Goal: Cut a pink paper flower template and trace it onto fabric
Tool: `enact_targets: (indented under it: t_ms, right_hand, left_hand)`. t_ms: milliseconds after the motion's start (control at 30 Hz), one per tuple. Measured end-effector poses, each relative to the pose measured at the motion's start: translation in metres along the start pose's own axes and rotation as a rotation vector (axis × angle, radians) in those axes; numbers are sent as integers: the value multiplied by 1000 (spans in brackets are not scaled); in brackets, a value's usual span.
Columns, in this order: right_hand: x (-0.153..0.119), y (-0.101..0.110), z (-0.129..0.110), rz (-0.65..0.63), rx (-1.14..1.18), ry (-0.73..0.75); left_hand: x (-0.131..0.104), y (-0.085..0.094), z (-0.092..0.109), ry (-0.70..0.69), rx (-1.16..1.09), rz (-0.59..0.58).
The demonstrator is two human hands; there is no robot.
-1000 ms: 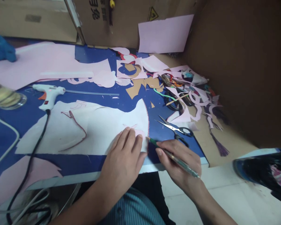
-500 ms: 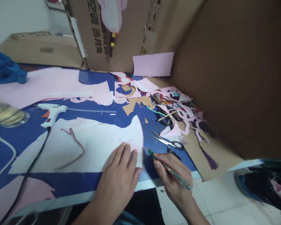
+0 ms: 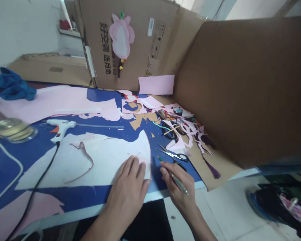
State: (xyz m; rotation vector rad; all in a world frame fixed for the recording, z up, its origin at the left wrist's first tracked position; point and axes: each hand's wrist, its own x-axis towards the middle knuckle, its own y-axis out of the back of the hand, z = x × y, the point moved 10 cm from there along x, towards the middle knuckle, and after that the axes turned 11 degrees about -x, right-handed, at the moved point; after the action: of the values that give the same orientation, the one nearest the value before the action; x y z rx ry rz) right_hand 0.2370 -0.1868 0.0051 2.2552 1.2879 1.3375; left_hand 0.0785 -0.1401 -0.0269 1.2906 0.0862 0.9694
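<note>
Cool, muted light spreads fairly evenly over the blue-topped bench (image 3: 87, 197). The pale, plain wall (image 3: 27, 26) at upper left is brighter; the large brown cardboard panel (image 3: 253, 90) at right sits in deep shade. Wide-angle stretch and blur soften the shiny black bag (image 3: 268, 200) at lower right.

White sheet (image 3: 105, 162), flat, red-lined right edge, green pencil (image 3: 178, 182), tilted, just beside.
</note>
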Motion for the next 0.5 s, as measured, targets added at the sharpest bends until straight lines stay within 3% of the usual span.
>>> enact_targets:
  t_ms: [500]
  right_hand:
    - [-6, -5, 11, 79, -55, -26]
  left_hand:
    - [8, 4, 1, 23, -14, -36]
